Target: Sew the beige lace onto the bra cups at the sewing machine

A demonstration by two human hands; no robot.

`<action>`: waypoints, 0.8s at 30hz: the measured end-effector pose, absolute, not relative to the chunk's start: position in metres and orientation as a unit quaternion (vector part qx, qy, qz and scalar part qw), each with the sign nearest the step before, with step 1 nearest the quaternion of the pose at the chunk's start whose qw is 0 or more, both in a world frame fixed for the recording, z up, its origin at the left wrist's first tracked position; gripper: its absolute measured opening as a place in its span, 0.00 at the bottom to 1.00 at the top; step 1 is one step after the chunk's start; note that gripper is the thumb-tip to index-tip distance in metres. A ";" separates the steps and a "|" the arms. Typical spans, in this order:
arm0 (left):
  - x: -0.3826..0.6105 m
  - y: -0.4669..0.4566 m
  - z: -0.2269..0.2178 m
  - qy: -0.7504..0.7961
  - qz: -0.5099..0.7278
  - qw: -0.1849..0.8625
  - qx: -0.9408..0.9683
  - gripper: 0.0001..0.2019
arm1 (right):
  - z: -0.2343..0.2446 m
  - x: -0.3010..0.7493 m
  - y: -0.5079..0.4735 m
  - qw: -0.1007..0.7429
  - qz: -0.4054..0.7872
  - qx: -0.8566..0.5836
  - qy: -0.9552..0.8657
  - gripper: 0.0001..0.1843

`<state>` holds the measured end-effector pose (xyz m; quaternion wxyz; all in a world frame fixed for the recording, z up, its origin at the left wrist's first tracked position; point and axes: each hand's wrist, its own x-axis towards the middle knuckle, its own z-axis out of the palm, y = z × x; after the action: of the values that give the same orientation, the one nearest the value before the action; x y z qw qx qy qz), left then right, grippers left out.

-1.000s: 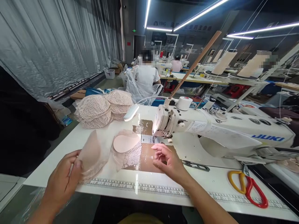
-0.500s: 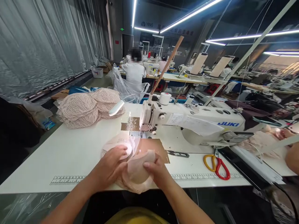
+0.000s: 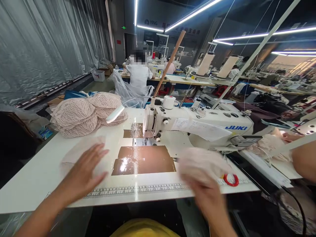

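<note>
My left hand (image 3: 86,166) is over the left part of the table, its fingers stretched out and the thumb apart. A pale, blurred fabric cup (image 3: 74,154) lies just beyond and under its fingers. My right hand (image 3: 206,191) is closed on a pale pink fabric cup piece (image 3: 199,163), smeared by motion, in front of the sewing machine (image 3: 192,121). This piece partly hides the red-handled scissors (image 3: 231,179). Between my hands, brown tape (image 3: 145,159) shows on the tabletop before the needle.
A stack of lace-covered cups (image 3: 81,113) sits at the back left. A small lamp (image 3: 115,114) hangs near the machine head. A printed ruler (image 3: 128,190) runs along the table's front edge. A person in white (image 3: 138,79) sits beyond, and another person's arm (image 3: 304,161) shows at right.
My hands were together in front of the needle with the pale cups. They have moved apart, the left one leftward and the right one rightward with a cup piece, uncovering the brown tape.
</note>
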<state>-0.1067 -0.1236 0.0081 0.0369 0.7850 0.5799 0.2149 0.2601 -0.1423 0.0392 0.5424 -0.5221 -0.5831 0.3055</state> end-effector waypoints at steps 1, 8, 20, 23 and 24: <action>-0.087 -0.132 0.016 0.539 0.221 0.086 0.808 0.34 | 0.032 0.242 -0.143 0.436 0.391 -0.459 -0.668 0.06; -0.039 -0.154 0.024 0.505 0.261 0.359 0.741 0.19 | 0.022 0.196 -0.140 0.388 0.314 -0.314 -0.808 0.11; -0.027 -0.167 0.021 0.335 0.361 0.585 0.644 0.39 | 0.008 0.174 -0.120 0.303 0.755 -0.269 -0.515 0.12; -0.028 -0.161 0.014 0.408 0.402 0.530 0.626 0.41 | 0.005 0.170 -0.125 0.276 0.812 -0.222 -0.464 0.15; -0.031 -0.158 0.010 0.431 0.400 0.523 0.617 0.41 | 0.004 0.171 -0.126 0.274 0.820 -0.209 -0.457 0.16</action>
<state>-0.0310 -0.1582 0.0100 0.5234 0.6168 0.4305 0.4003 0.1706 -0.1261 0.0039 0.2737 -0.2091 -0.4568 0.8202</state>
